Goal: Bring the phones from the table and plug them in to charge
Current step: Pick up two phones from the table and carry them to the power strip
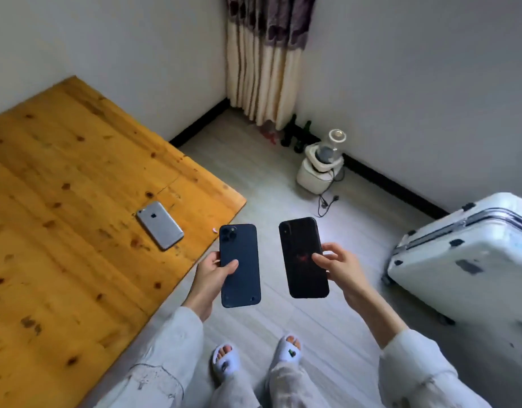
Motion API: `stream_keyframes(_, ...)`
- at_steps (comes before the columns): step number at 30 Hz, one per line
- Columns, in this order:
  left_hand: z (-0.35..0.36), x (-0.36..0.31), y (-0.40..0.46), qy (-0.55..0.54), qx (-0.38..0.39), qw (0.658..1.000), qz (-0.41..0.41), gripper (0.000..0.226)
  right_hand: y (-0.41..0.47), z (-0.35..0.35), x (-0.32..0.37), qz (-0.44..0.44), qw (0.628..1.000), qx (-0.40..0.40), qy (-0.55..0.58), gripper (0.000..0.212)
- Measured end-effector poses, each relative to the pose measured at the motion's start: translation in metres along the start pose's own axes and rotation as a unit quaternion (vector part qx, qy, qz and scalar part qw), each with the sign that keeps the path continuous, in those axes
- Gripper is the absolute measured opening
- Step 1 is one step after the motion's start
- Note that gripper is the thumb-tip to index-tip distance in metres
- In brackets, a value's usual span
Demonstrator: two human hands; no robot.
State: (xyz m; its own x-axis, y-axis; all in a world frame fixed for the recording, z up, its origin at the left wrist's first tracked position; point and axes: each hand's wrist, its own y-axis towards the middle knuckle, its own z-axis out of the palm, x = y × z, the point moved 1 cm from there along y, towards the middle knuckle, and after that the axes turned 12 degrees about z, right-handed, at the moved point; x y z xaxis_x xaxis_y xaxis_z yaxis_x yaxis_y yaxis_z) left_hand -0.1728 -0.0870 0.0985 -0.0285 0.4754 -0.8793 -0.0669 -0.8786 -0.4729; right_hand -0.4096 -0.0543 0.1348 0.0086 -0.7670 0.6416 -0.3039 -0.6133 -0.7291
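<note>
My left hand (211,273) grips a dark blue phone (239,265), back side up, over the floor just off the table's corner. My right hand (340,267) holds a black phone (302,257), also back up, with the thumb across it. A third phone, silver-grey (159,225), lies back up on the wooden table (62,201) near its right edge. No charger or socket for the phones is visible.
A white suitcase (465,260) lies on the floor at the right. A white appliance (320,164) with a loose black cord (327,203) stands by the far wall. A curtain (265,60) hangs in the corner. Grey floor lies open between table and suitcase.
</note>
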Motion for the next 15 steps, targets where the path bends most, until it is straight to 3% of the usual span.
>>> stream_keyframes(8, 0.230, -0.034, -0.027, 0.127, 0.201, 0.968, 0.078, 0.012, -0.052, -0.209, -0.075, -0.030, 0.976, -0.143, 0.163, 0.009)
stream_keyframes(15, 0.454, -0.010, -0.103, 0.158, 0.345, 0.920, 0.099, 0.010, -0.114, -0.405, -0.175, -0.039, 0.925, -0.279, 0.256, 0.009)
